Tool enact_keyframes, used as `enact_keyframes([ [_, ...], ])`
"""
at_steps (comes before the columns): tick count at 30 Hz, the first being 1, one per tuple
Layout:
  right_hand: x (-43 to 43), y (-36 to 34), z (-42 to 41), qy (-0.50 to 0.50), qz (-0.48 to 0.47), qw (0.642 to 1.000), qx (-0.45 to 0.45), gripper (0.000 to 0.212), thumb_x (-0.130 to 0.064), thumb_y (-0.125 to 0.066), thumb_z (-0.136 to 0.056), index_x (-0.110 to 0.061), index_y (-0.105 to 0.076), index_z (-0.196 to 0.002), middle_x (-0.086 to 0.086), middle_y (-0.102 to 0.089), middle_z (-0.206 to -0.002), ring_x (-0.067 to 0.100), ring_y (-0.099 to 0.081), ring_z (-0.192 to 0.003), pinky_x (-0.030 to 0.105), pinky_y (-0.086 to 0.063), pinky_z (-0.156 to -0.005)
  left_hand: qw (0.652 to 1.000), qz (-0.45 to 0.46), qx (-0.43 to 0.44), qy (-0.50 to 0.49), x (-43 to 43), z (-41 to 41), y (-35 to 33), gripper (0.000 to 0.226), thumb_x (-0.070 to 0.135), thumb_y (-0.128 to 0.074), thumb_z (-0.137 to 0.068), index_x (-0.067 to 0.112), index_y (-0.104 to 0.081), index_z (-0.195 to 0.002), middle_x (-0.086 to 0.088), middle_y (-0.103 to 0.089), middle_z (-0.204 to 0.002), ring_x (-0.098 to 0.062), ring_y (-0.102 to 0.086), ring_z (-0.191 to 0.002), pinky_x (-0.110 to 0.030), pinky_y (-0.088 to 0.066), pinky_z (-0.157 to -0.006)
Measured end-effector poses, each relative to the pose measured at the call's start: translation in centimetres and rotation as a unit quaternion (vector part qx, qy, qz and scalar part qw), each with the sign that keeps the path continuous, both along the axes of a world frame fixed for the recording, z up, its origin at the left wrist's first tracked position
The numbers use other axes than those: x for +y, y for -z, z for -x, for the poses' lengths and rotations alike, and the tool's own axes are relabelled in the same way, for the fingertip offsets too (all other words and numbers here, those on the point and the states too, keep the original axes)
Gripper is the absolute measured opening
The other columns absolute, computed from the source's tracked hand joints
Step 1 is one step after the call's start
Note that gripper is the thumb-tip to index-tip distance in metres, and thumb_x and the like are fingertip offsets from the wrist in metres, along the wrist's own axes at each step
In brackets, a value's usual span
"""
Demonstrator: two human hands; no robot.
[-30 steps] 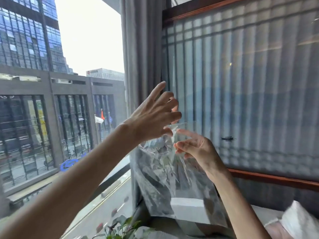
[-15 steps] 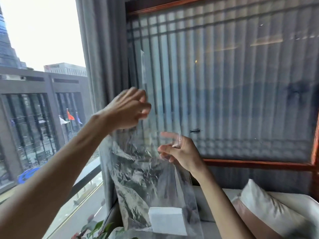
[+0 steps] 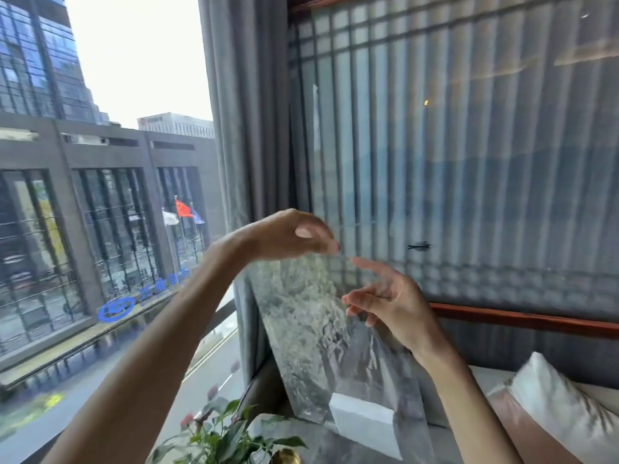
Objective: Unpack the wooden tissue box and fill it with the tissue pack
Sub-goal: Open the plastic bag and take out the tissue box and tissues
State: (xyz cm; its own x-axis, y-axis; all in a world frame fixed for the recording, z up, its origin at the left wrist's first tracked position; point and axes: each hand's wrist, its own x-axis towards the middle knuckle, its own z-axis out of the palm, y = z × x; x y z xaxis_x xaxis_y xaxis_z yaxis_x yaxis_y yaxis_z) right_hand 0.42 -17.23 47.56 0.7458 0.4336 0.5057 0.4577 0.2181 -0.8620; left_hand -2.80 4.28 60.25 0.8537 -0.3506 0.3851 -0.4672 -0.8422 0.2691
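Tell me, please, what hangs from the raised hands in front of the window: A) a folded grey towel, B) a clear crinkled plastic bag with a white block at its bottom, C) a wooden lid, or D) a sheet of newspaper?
B: the left hand pinches the top of a see-through crinkled plastic bag, the right hand is beside it, and a white block sits low inside.
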Motion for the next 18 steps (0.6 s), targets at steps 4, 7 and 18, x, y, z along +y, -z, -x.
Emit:
enact_keyframes([
  [4,-0.4,2.7,0.6,-0.020,0.002,0.999,0.044,0.079,-0.042,-0.084,-0.066,-0.028,-0.053,-0.137,0.013,-0.078,-0.089,0.018,-0.075,-0.073,0.018,-0.052,-0.052,0.998,0.040,-0.030,-0.030,1.2,0.9,4.0,0.025,0.065,-0.061,-0.072,0.042,-0.068,-0.067,0.025,-0.068,-0.065,0.008,-0.062,-0.056,-0.017,-0.047,-0.053],
  [7,-1.6,5.4,0.5,-0.002,0.006,0.996,0.088,0.079,-0.038,-0.083,-0.067,-0.023,-0.053,-0.139,0.012,-0.079,-0.093,0.016,-0.074,-0.071,0.018,-0.053,-0.054,0.997,0.074,0.010,-0.009,1.5,1.4,6.0,0.017,0.046,-0.071,-0.078,0.030,-0.072,-0.072,0.014,-0.073,-0.070,0.004,-0.066,-0.056,-0.009,-0.051,-0.052],
  [18,-4.0,5.1,9.4,0.224,-0.133,0.936,-0.237,0.023,-0.025,-0.048,-0.102,-0.022,-0.064,-0.118,0.000,-0.068,-0.119,0.018,-0.063,-0.114,0.037,-0.048,-0.097,0.999,-0.020,-0.041,0.029,-2.2,1.6,11.0,0.032,0.036,-0.048,-0.098,0.010,-0.065,-0.096,0.004,-0.070,-0.080,-0.010,-0.064,-0.071,-0.037,-0.054,-0.070],
])
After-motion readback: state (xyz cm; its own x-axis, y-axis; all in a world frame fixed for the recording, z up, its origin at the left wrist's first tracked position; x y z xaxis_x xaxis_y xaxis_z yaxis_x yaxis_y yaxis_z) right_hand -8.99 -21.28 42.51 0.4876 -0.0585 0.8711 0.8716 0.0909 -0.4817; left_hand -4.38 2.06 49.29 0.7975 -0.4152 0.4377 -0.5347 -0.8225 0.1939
